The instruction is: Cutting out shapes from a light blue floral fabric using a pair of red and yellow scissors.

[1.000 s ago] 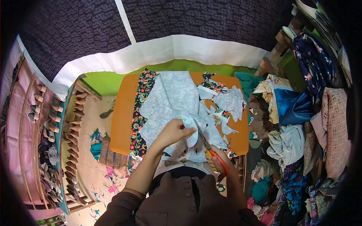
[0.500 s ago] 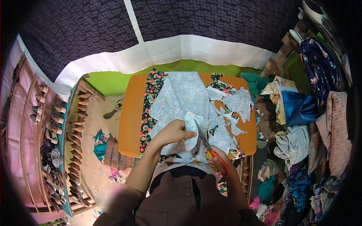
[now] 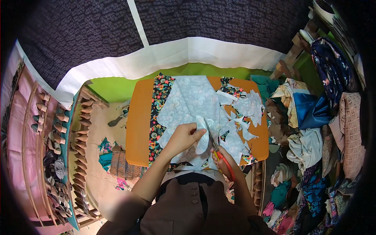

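My left hand (image 3: 183, 138) pinches a small pale, rounded piece of material (image 3: 202, 147) between thumb and fingers; whether it is cloth or paper I cannot tell. My right hand (image 3: 221, 157) grips scissors (image 3: 228, 166) with red and yellow handles, their blades pointing up and away along the piece's right edge. Beneath both hands lies floral fabric (image 3: 157, 96), dark on its printed side, with its pale underside (image 3: 192, 94) facing up. Irregular fabric scraps (image 3: 247, 105) lie to the right of it.
The orange table (image 3: 137, 129) carries the fabric. At left, a rack (image 3: 78, 156) holds several shoe-shaped forms. Heaped cloths (image 3: 309, 147) fill the right side. Scraps (image 3: 105, 156) and a brown patterned item (image 3: 123, 162) lie on the tiled floor. A dark patterned curtain (image 3: 215, 23) hangs beyond.
The scissor blades have moved slightly farther away from me along the pale piece. My left hand has shifted a little to the right, still pinching it. The whole view has moved slightly.
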The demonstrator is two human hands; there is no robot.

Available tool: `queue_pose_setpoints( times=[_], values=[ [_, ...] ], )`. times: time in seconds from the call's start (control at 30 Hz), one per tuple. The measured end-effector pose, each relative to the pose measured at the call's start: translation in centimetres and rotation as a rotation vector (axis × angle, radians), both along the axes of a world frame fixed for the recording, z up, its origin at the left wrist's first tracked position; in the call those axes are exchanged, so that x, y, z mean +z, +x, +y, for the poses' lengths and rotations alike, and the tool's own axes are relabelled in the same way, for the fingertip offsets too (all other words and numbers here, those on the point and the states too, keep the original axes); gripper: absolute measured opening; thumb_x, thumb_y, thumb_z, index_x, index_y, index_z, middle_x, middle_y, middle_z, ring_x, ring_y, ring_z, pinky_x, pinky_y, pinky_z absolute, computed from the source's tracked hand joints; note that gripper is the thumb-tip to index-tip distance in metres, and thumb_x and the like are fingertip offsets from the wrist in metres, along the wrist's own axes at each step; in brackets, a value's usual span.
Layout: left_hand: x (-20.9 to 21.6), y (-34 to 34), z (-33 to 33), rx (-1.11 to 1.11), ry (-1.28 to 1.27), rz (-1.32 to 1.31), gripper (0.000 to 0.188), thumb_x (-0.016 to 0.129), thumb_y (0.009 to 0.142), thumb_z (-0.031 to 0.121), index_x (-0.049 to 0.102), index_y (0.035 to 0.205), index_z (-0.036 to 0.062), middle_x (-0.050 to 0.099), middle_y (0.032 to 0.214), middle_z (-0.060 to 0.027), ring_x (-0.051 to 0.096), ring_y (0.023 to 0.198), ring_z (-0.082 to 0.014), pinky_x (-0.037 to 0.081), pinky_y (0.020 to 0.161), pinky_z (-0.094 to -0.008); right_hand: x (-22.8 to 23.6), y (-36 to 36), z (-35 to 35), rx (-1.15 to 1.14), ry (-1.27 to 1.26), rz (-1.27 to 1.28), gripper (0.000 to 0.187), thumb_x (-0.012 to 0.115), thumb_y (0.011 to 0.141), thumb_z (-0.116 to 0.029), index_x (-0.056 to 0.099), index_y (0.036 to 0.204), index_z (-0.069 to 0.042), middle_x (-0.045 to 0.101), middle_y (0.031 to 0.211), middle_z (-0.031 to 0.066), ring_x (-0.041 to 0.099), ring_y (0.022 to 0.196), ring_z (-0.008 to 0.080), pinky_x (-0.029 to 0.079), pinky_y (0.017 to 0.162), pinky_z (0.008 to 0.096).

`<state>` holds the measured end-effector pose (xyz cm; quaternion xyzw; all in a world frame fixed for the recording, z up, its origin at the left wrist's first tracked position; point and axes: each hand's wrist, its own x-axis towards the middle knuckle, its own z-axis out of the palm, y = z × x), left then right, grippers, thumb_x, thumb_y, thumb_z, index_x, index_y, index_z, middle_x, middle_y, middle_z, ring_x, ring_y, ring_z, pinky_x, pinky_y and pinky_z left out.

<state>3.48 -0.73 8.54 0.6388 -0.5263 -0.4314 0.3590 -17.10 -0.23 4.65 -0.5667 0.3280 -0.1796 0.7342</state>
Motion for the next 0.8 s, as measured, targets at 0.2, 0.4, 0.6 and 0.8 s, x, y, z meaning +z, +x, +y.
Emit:
queue_pose_setpoints(
  times=[0.2, 0.4, 0.6, 0.8],
  values=[
    [-0.2, 0.4, 0.3, 0.012, -0.048, -0.012, 0.033, 0.058, 0.079, 0.025, 0.052, 0.061, -0.0026, 0.049, 0.048, -0.0066, 0.043, 0.044, -0.0099, 0.036, 0.044, -0.0272, 0.1, 0.0, 0.1, 0.029, 0.016, -0.017, 0.081, 0.047, 0.066, -0.071, 0.035, 0.111, -0.005, 0.033, 0.079, -0.0013, 0.032, 0.064, 0.0046, 0.029, 0.055, 0.0161],
    [-0.2, 0.2, 0.1, -0.024, -0.052, -0.011, 0.032, 0.057, 0.079, 0.025, 0.054, 0.065, -0.0029, 0.049, 0.048, -0.0056, 0.044, 0.045, -0.0096, 0.036, 0.045, -0.0271, -0.2, -0.5, 0.2, 0.023, 0.066, -0.043, 0.073, 0.044, 0.071, -0.067, 0.036, 0.111, -0.006, 0.034, 0.079, -0.002, 0.032, 0.064, 0.0032, 0.028, 0.054, 0.0147],
    [-0.2, 0.6, 0.0, -0.017, -0.02, 0.02, 0.032, 0.057, 0.079, 0.026, 0.053, 0.063, -0.0016, 0.049, 0.049, -0.0042, 0.043, 0.045, -0.0078, 0.035, 0.044, -0.0257, 0.4, -0.3, 0.6, -0.066, 0.045, -0.009, 0.07, 0.041, 0.073, -0.068, 0.045, 0.103, -0.006, 0.04, 0.068, -0.0021, 0.036, 0.057, 0.0041, 0.029, 0.048, 0.017],
    [-1.8, 0.4, 0.0, 0.068, -0.104, 0.131, 0.032, 0.057, 0.079, 0.026, 0.052, 0.063, -0.0008, 0.047, 0.049, -0.0036, 0.041, 0.046, -0.0078, 0.034, 0.043, -0.0258, 0.2, -0.1, 0.4, -0.036, 0.036, 0.011, 0.073, 0.049, 0.068, -0.068, 0.041, 0.104, -0.006, 0.036, 0.074, -0.0032, 0.032, 0.058, 0.0016, 0.027, 0.049, 0.0138]
  ],
)
